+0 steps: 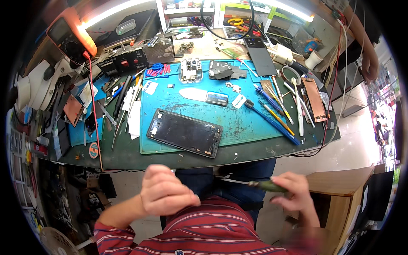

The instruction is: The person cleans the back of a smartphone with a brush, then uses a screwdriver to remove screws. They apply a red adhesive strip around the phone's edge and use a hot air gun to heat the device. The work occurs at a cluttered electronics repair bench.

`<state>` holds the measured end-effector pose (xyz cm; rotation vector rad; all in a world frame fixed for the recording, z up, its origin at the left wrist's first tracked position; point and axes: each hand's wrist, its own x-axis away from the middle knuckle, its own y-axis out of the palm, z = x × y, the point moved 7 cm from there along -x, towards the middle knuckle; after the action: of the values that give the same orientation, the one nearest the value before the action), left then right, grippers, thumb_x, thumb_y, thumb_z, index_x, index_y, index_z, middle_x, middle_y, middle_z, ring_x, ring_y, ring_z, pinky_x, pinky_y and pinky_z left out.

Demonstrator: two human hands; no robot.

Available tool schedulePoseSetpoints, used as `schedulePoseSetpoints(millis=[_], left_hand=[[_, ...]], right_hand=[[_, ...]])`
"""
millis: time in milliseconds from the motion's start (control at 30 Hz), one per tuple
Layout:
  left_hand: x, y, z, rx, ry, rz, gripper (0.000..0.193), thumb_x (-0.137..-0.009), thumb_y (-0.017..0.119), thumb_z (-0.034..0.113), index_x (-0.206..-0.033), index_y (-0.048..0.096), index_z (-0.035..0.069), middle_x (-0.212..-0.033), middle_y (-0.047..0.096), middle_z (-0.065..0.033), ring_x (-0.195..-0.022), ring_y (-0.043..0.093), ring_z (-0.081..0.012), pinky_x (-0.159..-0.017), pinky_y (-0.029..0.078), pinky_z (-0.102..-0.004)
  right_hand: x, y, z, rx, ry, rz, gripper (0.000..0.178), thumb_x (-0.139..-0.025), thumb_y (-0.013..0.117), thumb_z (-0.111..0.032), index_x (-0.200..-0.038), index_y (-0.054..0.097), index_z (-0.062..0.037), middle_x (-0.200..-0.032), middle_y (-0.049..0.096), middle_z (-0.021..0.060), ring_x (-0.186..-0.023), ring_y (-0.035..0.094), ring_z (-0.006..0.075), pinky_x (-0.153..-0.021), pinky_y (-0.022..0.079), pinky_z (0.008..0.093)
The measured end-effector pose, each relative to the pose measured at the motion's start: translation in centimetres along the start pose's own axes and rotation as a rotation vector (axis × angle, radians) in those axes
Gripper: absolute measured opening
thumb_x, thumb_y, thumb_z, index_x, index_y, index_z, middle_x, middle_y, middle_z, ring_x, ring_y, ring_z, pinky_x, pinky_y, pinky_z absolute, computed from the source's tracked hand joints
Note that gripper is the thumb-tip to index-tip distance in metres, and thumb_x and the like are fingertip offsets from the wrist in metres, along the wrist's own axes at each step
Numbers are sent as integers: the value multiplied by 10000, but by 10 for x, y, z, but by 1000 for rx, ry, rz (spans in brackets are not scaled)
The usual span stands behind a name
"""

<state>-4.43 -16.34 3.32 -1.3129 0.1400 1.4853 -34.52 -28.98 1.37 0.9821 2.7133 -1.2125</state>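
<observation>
My right hand [293, 191] grips the dark green handle of a screwdriver [267, 185], whose thin metal shaft points left over my lap. Level with it, my left hand [165, 193] is closed in a loose fist; what it holds, if anything, is hidden. Both hands are in front of the bench edge, apart from each other. Beyond them a black phone frame [185, 132] lies slanted on the blue work mat [250, 140]. Behind the frame are a flat pry blade [193, 94] and a clear holder with a circuit board and camera modules [191, 71].
A brush [272, 123], tweezers and pens lie along the mat's right side. An orange multimeter [72, 36] stands at the back left, its red lead [94, 114] running over the bench edge. Another person's arm [366, 46] hangs at the right, above a wooden cabinet [340, 182].
</observation>
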Motion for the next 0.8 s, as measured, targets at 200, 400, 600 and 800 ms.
schedulePoseSetpoints(millis=[200,400,600,800], left_hand=[[100,69,19,884,-784,12,822,-1063,554,565,-1617,352,-8,-1557,489,-232,-1400,494,-349,-1138,447,-458],[142,-38,5,487,-911,673,509,-1122,435,533,-1181,559,43,-1051,660,-109,-1017,688,-260,-1013,529,-459],[276,-276,-39,31,-1218,1136,263,-1109,553,217,-1299,535,35,-966,559,-24,-805,537,-130,-709,473,-313],[346,-399,-52,-578,-1317,777,419,-1019,653,115,-1420,590,10,-1104,681,-87,-924,661,-132,-720,559,-321]], right_hand=[[-49,118,-56,-289,-203,27,544,-849,765,-93,-1374,623,-68,-1007,737,117,-787,723,316,-673,590,401],[-71,189,-84,-225,-292,25,493,-898,740,-109,-1364,595,-39,-1108,690,115,-947,686,272,-761,568,386],[-49,192,-49,-176,-103,-203,501,-953,700,-137,-1431,573,-60,-1043,710,97,-856,705,296,-721,589,400],[-38,192,-20,-145,79,-250,481,-953,694,-141,-1417,588,-69,-1018,755,131,-898,742,326,-760,607,422]])
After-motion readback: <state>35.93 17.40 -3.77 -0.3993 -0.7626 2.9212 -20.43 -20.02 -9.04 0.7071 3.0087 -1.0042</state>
